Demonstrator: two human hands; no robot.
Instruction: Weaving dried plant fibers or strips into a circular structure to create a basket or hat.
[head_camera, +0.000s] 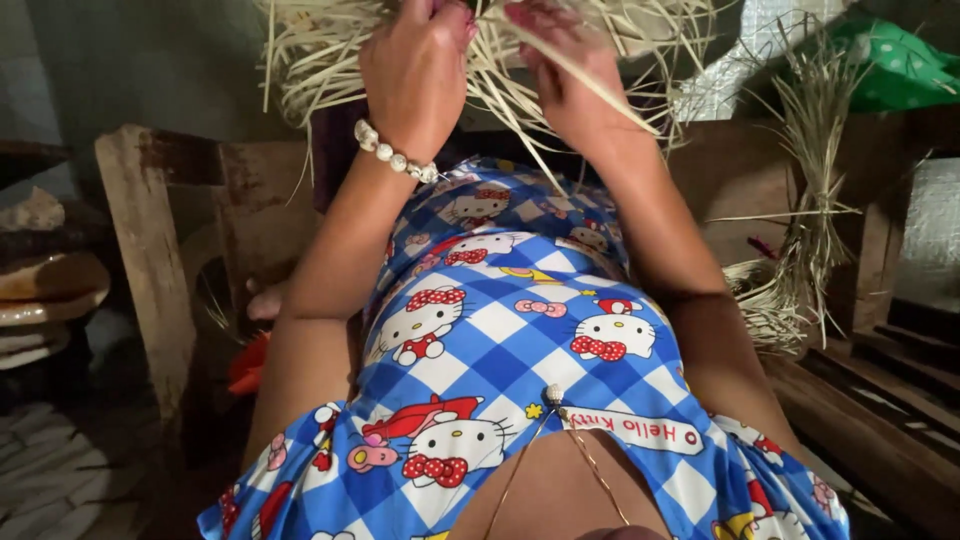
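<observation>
A: Head view, both hands up at the top edge, buried in a pale straw weave (330, 55).

B: Grip?

A: Left hand (415, 70), pearl bracelet (395, 152) on the wrist, fingers curled into the strands. Right hand (565, 80) pinches one straw strip (590, 85) slanting over it.

B: Surroundings?

A: Blue checked dress (500, 340) below, loose straw bundle (810, 200) right.

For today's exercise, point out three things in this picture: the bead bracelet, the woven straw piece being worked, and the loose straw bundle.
bead bracelet (395, 152), head view, on the beads at the wrist.
woven straw piece (320, 55), head view, on its left strands.
loose straw bundle (815, 200), head view, on its middle stalks.
</observation>
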